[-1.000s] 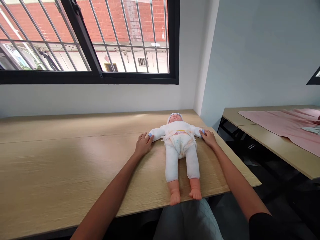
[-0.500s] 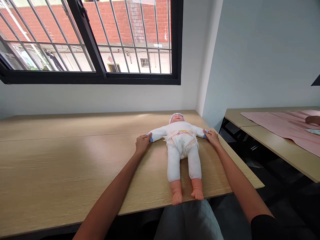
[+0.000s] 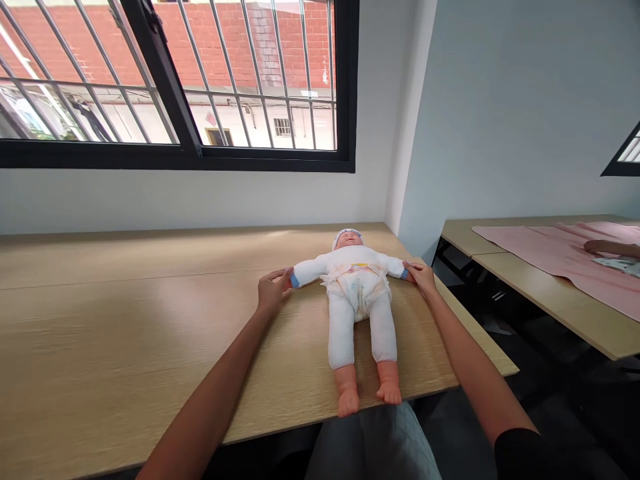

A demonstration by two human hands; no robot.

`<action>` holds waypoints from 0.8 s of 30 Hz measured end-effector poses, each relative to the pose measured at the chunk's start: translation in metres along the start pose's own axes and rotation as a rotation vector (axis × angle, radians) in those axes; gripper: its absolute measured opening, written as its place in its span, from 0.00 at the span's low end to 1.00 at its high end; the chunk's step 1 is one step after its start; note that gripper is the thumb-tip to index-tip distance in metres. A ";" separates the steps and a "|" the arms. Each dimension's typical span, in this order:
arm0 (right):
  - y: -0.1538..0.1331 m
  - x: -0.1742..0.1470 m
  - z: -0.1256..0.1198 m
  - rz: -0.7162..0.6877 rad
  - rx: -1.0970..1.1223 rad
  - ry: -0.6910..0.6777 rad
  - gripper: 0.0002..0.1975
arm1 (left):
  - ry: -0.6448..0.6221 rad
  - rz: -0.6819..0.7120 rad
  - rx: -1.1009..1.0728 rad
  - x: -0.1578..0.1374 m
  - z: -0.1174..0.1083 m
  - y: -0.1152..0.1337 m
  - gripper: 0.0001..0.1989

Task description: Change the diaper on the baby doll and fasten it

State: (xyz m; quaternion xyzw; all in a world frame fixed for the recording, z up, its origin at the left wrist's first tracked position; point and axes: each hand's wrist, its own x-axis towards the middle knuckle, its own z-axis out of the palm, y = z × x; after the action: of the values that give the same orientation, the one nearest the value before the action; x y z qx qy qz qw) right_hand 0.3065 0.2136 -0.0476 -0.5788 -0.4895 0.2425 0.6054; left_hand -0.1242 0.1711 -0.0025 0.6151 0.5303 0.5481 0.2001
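A baby doll (image 3: 345, 260) lies on its back on the wooden table, its head toward the wall and its feet at the front edge. It wears a white suit with blue cuffs, a white cap and a diaper (image 3: 361, 290) around its hips. Both doll arms are stretched out sideways. My left hand (image 3: 273, 290) is closed on the end of the doll's arm at the left, by the blue cuff. At the opposite side my right hand (image 3: 421, 275) pinches the end of the other arm. The doll's own hands are mostly hidden by my fingers.
The table (image 3: 150, 347) stretches far to the left, below a barred window (image 3: 250, 160). A second table (image 3: 550, 300) stands at the right across a gap, with a pink cloth (image 3: 545, 250) on it. Another person's hand (image 3: 600, 247) rests over there near a pale item.
The view has turned slightly right, so everything sits a little further left. My left hand has slid outward to the tip of the doll's arm, showing more of the blue cuff.
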 end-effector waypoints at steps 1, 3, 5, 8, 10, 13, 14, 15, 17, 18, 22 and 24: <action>0.001 0.001 0.000 -0.001 -0.011 0.007 0.23 | 0.004 0.017 0.001 0.001 0.000 -0.001 0.24; 0.002 0.002 -0.001 -0.004 -0.039 0.007 0.21 | 0.001 0.053 0.014 0.002 0.003 -0.001 0.24; 0.004 0.003 -0.002 0.000 -0.057 0.004 0.19 | -0.019 0.067 0.017 0.003 0.006 0.001 0.24; 0.004 0.003 -0.002 0.024 -0.046 0.020 0.18 | -0.032 0.055 0.025 0.002 0.009 0.004 0.22; 0.002 0.003 -0.002 0.055 -0.028 0.031 0.19 | -0.019 0.034 0.034 0.001 0.010 0.005 0.20; -0.003 0.001 -0.003 0.111 -0.012 0.052 0.19 | 0.022 -0.015 0.006 0.001 0.011 0.006 0.18; -0.005 0.001 -0.003 0.129 -0.010 0.061 0.19 | 0.040 -0.035 -0.017 0.001 0.011 0.005 0.17; -0.007 0.000 -0.003 0.143 -0.009 0.068 0.19 | 0.053 -0.057 -0.040 0.002 0.011 0.005 0.17; -0.010 0.000 -0.003 0.153 -0.017 0.080 0.19 | 0.077 -0.097 -0.082 0.002 0.011 0.005 0.16; -0.010 -0.001 -0.003 0.153 -0.024 0.084 0.19 | 0.087 -0.117 -0.097 0.002 0.010 0.004 0.15; -0.009 0.000 -0.002 0.156 -0.020 0.080 0.19 | 0.097 -0.201 -0.146 0.000 0.009 0.004 0.15; -0.007 0.001 -0.002 0.161 -0.007 0.079 0.19 | 0.094 -0.247 -0.182 -0.001 0.008 0.004 0.17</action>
State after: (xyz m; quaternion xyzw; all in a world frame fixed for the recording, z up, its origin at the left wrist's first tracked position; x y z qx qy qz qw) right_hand 0.3071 0.2123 -0.0404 -0.6274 -0.4182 0.2657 0.6008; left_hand -0.1148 0.1713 -0.0027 0.4980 0.5588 0.5933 0.2961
